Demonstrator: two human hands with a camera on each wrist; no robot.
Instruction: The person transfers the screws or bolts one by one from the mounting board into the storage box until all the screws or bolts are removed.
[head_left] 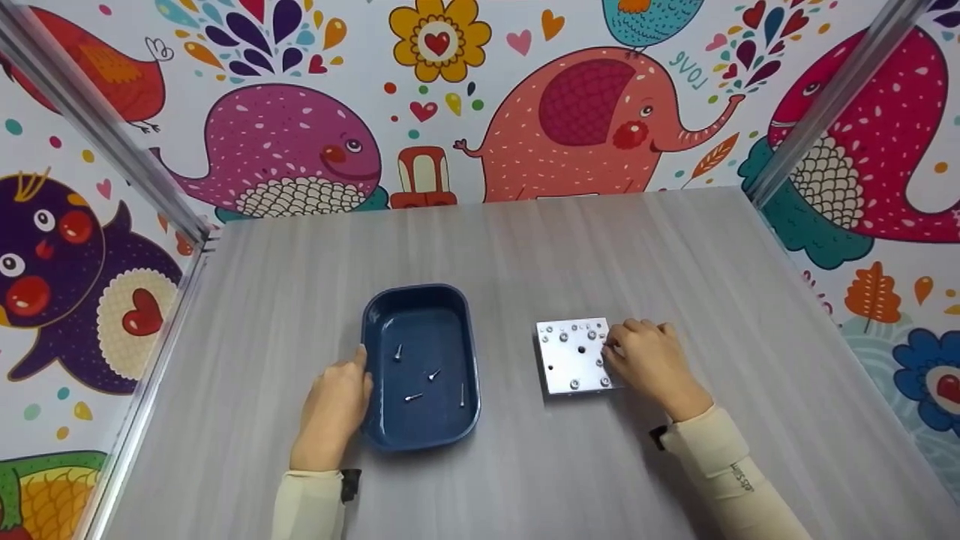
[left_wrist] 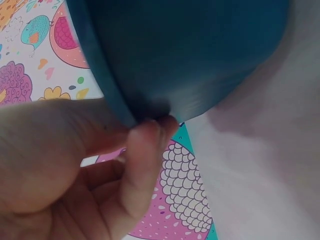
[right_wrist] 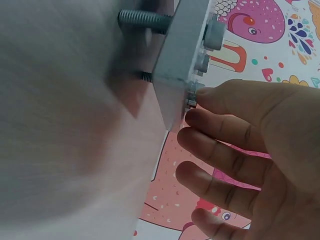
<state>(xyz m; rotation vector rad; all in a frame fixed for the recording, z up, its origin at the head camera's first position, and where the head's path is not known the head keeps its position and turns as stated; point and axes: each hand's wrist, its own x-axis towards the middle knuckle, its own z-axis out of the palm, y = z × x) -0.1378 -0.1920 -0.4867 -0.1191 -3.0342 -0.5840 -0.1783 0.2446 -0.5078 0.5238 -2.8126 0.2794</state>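
A deep blue plastic tray (head_left: pixel 471 352) with rounded corners holds several loose screws (head_left: pixel 414 397). At its left side my left hand (head_left: pixel 334 409) grips the rim, and the left wrist view shows thumb and finger pinching the edge. To the right lies a square silver metal plate (head_left: pixel 564 362) studded with socket-head screws. My right hand (head_left: pixel 651 361) is at the plate's right edge. Its thumb and index finger pinch a small screw head (right_wrist: pixel 192 95) there, as the right wrist view shows. Threaded shanks (right_wrist: pixel 145 20) stick out beneath the plate.
Both things rest on a grey wood-grain table (head_left: pixel 495 255). Metal frame posts (head_left: pixel 840 97) and cartoon-printed walls (head_left: pixel 300 142) enclose it at the back and sides. A strip of table separates the tray from the plate.
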